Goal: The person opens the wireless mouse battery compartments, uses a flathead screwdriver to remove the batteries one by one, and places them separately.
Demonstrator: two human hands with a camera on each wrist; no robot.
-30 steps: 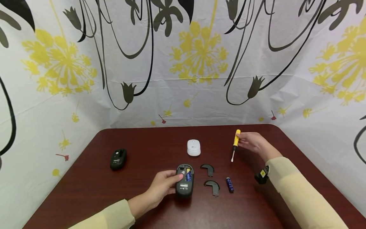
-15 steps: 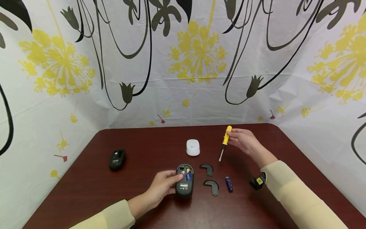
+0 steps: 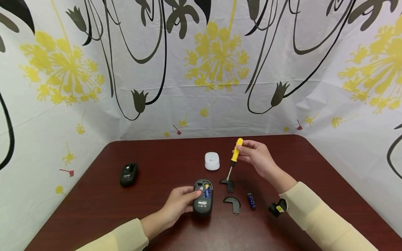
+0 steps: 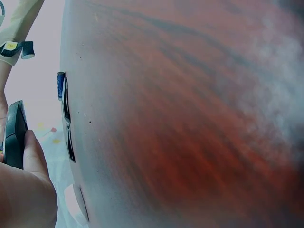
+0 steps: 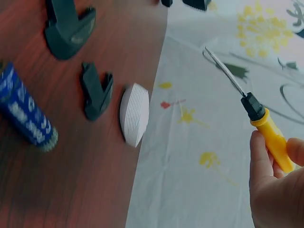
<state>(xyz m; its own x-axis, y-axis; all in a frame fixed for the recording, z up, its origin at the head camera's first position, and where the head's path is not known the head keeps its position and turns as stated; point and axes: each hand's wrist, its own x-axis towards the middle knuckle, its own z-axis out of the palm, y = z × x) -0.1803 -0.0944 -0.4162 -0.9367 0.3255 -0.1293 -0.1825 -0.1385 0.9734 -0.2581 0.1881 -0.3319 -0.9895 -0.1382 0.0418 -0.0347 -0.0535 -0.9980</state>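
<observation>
My left hand [image 3: 178,205] grips a black computer mouse [image 3: 202,207], its underside facing up and the battery bay uncovered. One blue-and-yellow battery [image 3: 207,191] lies inside that bay. In the left wrist view the mouse [image 4: 16,135] shows edge-on, raised off the table. Between thumb and fingers, my right hand [image 3: 258,157] pinches the yellow handle of a screwdriver [image 3: 237,151], tip pointing down and left. In the head view the tip overlaps the farther black battery cover [image 3: 230,187]; the right wrist view shows the screwdriver [image 5: 270,137] held up off the table.
A second battery cover [image 3: 235,206] lies nearer, with a loose blue battery [image 3: 251,201] to its right. A white mouse [image 3: 212,161] stands farther back. Another black mouse [image 3: 129,174] lies at the left of the brown table [image 3: 163,157]. Patterned cloth [image 3: 194,115] hangs behind.
My right hand has moved left with the screwdriver, from the table's right side to above the farther battery cover. The left hand and its mouse have stayed in place.
</observation>
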